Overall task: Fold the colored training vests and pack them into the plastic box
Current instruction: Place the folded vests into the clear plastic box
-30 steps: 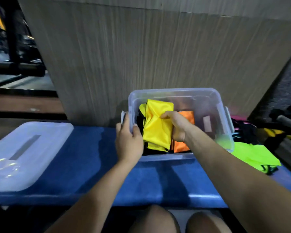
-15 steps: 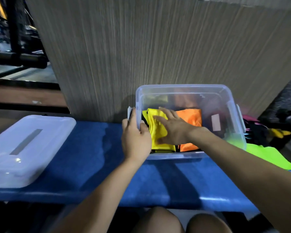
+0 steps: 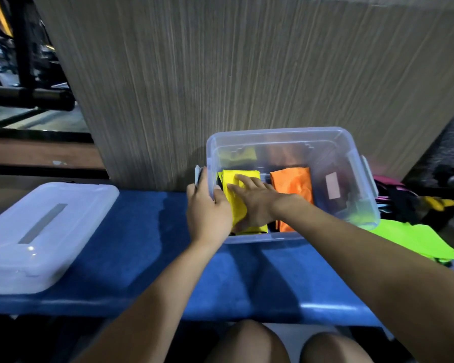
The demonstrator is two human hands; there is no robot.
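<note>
right hand (image 3: 254,203) presses flat-fingered on the yellow vest (image 3: 240,205) inside the plastic box (image 3: 357,153), whose rim the left hand (image 3: 207,208) grips.

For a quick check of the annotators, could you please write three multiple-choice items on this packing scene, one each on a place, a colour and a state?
1. Where is the translucent plastic lid?
A. on the box
B. on the blue bench, to the box's left
C. on the floor

2. What colour is the folded vest beside the folded yellow vest?
A. orange
B. red
C. white

3. What is the right hand doing?
A. hanging idle
B. lifting the lid
C. pressing flat on the yellow vest

Key: 1 B, lid lies left of the clear plastic box. 2 A, orange. 3 C, straight fingers on the vest; left hand grips the rim.
</note>
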